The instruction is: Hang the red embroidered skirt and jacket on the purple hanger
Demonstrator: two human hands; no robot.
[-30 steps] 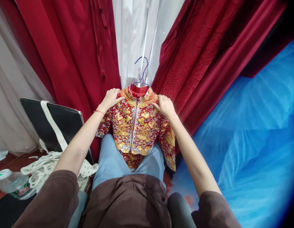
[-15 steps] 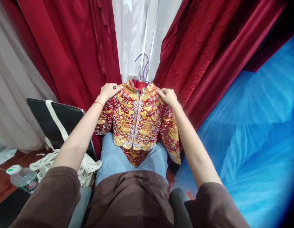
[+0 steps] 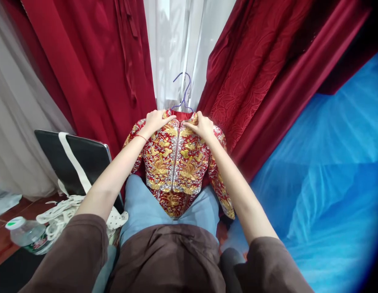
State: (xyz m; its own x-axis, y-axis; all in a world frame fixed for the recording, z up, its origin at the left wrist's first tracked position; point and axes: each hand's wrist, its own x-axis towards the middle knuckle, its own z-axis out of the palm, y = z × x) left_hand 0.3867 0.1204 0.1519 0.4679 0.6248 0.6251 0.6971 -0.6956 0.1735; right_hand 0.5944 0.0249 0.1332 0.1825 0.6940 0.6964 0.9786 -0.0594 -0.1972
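Observation:
A red jacket with gold and silver embroidery hangs upright on a purple hanger, its hem by my knees. My left hand grips the jacket at the left side of the collar, thumb pointing inward along the front. On the collar's right side, my right hand holds the fabric between thumb and fingers. The front closure runs down between both hands. Below the hem, more red and gold embroidered fabric shows between my legs.
Red curtains hang behind, with white sheer cloth between them. Blue tulle spreads at right. At left are a black panel with a white strap, a plastic bottle and white dotted cloth.
Both hands have moved inward from the jacket's shoulders to its collar. The jacket and hanger sit slightly lower in view, and the sleeves have shifted.

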